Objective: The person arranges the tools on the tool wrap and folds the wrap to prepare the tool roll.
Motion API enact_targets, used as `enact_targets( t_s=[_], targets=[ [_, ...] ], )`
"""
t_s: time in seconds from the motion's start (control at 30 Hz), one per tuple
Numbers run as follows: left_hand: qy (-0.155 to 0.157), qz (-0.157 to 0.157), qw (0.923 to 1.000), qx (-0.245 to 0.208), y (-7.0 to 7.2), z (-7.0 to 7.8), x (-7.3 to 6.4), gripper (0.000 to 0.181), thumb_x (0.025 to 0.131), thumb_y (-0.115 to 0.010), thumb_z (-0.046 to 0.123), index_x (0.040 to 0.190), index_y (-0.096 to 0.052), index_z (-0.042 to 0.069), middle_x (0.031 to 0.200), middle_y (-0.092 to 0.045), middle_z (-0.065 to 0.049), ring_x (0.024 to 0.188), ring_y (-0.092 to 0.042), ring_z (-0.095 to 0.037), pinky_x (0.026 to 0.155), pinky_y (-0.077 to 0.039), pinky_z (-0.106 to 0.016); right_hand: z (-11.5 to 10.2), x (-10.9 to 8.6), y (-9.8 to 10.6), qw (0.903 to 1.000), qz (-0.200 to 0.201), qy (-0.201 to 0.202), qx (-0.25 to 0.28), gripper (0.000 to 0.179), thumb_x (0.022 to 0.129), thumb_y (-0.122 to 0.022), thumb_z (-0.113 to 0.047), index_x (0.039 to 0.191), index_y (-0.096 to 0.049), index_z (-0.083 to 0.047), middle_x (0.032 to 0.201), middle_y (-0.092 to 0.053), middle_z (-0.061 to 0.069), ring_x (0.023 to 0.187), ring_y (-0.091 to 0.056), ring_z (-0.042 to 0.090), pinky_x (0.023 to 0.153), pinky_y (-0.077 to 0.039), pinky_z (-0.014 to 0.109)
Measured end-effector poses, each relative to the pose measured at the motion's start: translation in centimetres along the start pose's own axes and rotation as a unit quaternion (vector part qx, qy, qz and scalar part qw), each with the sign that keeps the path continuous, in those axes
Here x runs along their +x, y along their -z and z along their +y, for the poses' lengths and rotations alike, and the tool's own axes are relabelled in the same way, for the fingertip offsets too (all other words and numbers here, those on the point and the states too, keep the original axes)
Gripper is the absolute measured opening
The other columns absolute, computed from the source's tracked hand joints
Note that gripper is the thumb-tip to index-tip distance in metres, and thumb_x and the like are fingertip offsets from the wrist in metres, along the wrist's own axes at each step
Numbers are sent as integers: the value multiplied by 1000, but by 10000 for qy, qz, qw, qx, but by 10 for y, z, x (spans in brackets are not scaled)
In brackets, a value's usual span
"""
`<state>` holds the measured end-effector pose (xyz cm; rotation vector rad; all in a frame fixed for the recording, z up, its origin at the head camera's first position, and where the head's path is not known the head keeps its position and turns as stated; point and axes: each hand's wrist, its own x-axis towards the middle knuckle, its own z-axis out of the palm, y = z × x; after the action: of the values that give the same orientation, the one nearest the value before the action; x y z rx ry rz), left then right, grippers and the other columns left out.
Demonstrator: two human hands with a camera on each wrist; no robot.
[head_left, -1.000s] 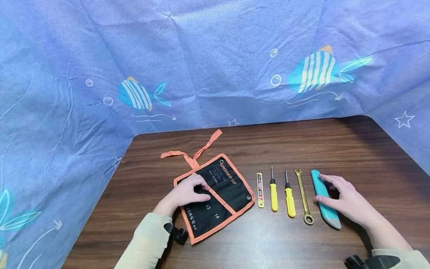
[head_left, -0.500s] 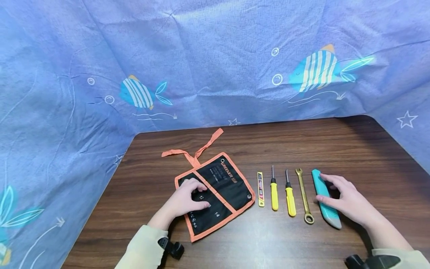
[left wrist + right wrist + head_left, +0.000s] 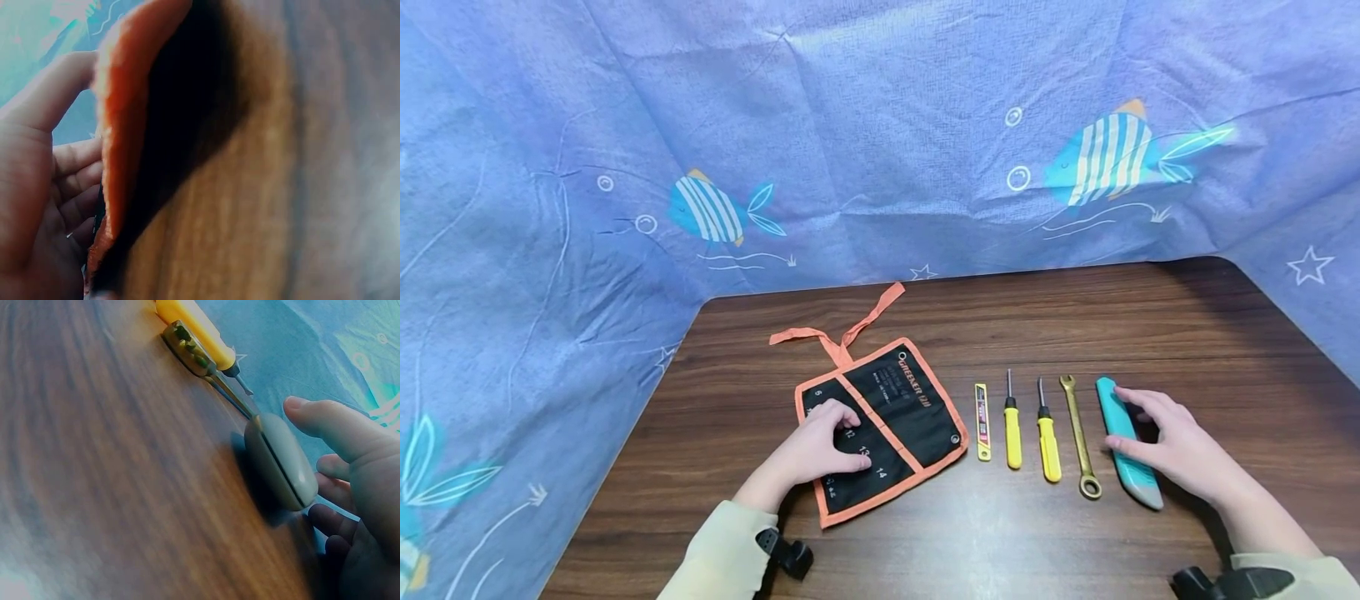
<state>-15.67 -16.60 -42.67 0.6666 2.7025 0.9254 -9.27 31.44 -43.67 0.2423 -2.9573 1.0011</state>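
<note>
My left hand (image 3: 808, 450) rests on a black fabric tool pouch (image 3: 902, 383) with orange trim, its fingers loosely bent over the numbered pockets. In the left wrist view the pouch's orange edge (image 3: 122, 119) stands up close in front of the thumb and fingers. At the right, my right hand (image 3: 1176, 446) spreads thumb and fingers over a teal tool (image 3: 1123, 442) with a grey end. The right wrist view shows that grey end (image 3: 281, 462), with a dark slit along it, lying on the table beside the fingertips.
Left of the teal tool lie a brass-coloured combination wrench (image 3: 1078, 437), two yellow-handled screwdrivers (image 3: 1012, 437) and a narrow yellow labelled strip (image 3: 982, 421), in a row. Orange ties (image 3: 842, 346) extend from the pouch. A blue fish-print cloth (image 3: 880, 150) hangs behind the wooden table (image 3: 925, 558).
My left hand has shifted slightly down and left over the pouch. The pouch has slid a little away and turned slightly. My right hand stays in place.
</note>
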Motion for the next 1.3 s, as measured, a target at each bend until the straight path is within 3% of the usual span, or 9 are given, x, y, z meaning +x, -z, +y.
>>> enact_targets(
  t_s=[0.23, 0.53, 0.83, 1.0, 1.3],
  targets=[
    [298, 77, 9988, 390, -1, 9, 2, 55, 70, -77, 47, 107, -57, 12, 108, -50, 0, 101, -44, -17, 90, -39, -40, -1, 0, 0, 10000, -25, -6, 5, 77, 84, -69, -36, 138, -35, 7, 129, -39, 28, 107, -41, 42, 78, -34, 59],
    [1081, 515, 9916, 482, -11, 19, 8, 74, 67, -74, 59, 115, -52, 8, 119, -48, -10, 112, -41, -26, 97, -36, -46, -1, 0, 0, 10000, -78, -21, 55, 77, 85, -68, -35, 139, -34, 8, 129, -38, 29, 107, -42, 41, 78, -35, 58],
    [797, 681, 9944, 98, -10, 5, 10, 73, 70, -76, 53, 123, -51, 10, 121, -48, -6, 113, -42, -23, 98, -36, -43, -1, -1, 1, 9999, -54, -61, 75, 77, 85, -69, -36, 139, -34, 6, 129, -38, 28, 107, -41, 41, 78, -34, 58],
    [670, 533, 9963, 87, -5, -1, 15, 71, 70, -76, 52, 123, -52, 10, 119, -50, -4, 112, -43, -21, 98, -36, -42, -1, -1, 2, 9999, -69, -116, 51, 77, 85, -68, -37, 139, -34, 6, 130, -38, 28, 107, -41, 41, 78, -34, 59],
    [758, 310, 9965, 159, 6, -9, 23, 63, 71, -76, 52, 117, -56, 14, 119, -51, -2, 110, -47, -19, 96, -38, -43, -2, 0, 1, 9999, -35, -91, -46, 77, 84, -69, -38, 139, -36, 5, 130, -39, 26, 105, -43, 38, 77, -34, 57]
  ],
)
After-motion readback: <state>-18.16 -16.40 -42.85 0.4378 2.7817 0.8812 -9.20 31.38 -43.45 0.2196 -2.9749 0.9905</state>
